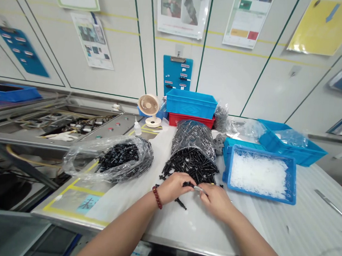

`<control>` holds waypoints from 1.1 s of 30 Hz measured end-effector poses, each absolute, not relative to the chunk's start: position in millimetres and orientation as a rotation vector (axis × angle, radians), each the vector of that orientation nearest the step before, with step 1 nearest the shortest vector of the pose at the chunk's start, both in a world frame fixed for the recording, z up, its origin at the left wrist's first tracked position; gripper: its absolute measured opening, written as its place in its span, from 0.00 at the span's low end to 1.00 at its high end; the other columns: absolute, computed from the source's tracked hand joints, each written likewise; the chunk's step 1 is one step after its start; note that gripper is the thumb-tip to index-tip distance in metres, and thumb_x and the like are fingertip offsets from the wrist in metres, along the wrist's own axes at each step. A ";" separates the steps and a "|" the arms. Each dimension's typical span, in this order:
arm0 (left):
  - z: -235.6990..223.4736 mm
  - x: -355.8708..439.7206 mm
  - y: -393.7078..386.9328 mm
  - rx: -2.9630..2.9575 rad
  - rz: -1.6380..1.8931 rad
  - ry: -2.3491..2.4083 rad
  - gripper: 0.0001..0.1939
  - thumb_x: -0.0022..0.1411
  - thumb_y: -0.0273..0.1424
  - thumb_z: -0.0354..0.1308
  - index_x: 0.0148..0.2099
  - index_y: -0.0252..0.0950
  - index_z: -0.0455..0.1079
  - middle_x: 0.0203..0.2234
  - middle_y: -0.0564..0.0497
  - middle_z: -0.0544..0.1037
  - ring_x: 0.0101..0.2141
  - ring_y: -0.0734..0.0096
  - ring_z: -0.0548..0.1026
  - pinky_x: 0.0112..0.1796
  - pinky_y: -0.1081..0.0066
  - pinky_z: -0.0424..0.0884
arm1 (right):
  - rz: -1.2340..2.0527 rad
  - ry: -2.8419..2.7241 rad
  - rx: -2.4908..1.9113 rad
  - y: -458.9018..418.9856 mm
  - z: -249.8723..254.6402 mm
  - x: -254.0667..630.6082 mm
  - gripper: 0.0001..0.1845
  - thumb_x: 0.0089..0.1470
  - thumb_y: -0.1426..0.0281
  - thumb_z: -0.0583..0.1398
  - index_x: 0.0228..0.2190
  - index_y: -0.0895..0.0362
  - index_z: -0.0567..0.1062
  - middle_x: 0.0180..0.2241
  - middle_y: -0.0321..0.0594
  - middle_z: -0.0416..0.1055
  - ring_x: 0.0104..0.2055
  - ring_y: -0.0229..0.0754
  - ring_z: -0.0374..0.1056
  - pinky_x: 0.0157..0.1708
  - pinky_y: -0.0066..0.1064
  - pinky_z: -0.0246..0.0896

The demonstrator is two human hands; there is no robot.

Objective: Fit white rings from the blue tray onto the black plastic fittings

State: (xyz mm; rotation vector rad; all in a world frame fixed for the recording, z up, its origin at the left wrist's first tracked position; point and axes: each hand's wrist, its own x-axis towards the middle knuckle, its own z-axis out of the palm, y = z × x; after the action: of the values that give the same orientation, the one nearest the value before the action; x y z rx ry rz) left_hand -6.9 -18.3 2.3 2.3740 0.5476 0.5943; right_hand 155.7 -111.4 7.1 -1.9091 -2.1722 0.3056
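Observation:
My left hand (174,187), a beaded bracelet at its wrist, pinches a slim black plastic part (188,184) above the table. My right hand (215,200) is closed at the part's right end, its fingertips on a small whitish piece (197,188). Just beyond both hands, a heap of similar black parts (190,164) spills out of a transparent plastic bag (193,134). One loose black part (181,203) lies beside my left hand. To the right, a tilted blue tray (295,193) holds many small translucent white pieces (257,175).
Left of the heap lies another open bag (147,157) of black parts. Behind stand a small fan (149,105), a dropper bottle (137,127), and a blue bin (191,104) on a red one (174,119). Pointed metal tweezers (332,205) lie far right.

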 end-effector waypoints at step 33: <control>4.1 -9.8 -16.8 2.437 0.616 0.575 0.05 0.55 0.24 0.59 0.36 0.35 0.74 0.31 0.52 0.76 0.33 0.72 0.73 0.38 0.76 0.67 | 0.427 -2.173 -1.755 -112.3 5.6 161.9 0.13 0.53 0.75 0.48 0.37 0.56 0.70 0.35 0.40 0.71 0.36 0.41 0.65 0.35 0.27 0.53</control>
State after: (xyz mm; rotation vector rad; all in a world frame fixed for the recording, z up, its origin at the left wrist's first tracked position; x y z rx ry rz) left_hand -9.8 -16.8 4.1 2.4374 0.5755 0.6158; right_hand 161.9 -112.3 5.6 -1.7551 -2.1725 0.4268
